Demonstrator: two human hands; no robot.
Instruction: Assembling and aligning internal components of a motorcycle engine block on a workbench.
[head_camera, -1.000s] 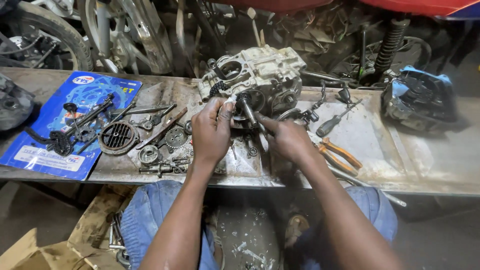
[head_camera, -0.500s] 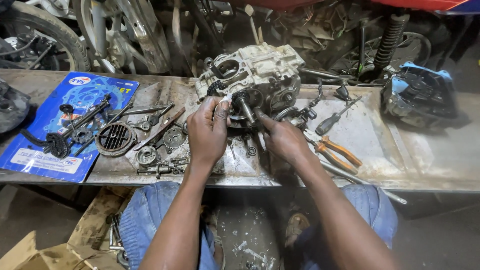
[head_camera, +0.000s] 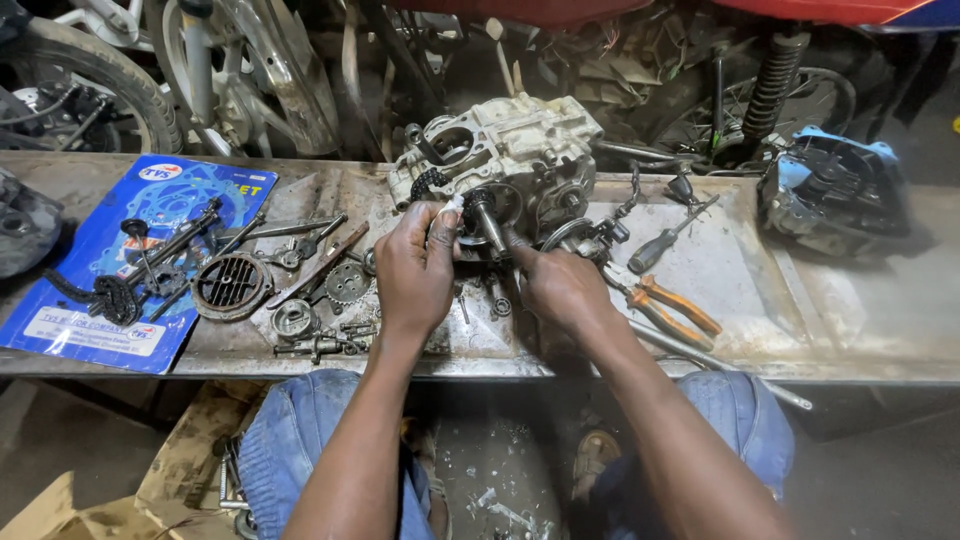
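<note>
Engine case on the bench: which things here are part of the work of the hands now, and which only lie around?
In hand:
engine case
shaft sticking out of it
left hand, fingers at the shaft
right hand, beside the shaft

Lying about:
pliers
screwdriver
gear
round grille
blue card
chain

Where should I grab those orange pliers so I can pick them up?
Probably by the two orange handles, coming from above at the right. The pliers lie flat on the metal bench, handles spread towards the lower right and clear of other parts, while the metal nose points towards the right hand.
</note>
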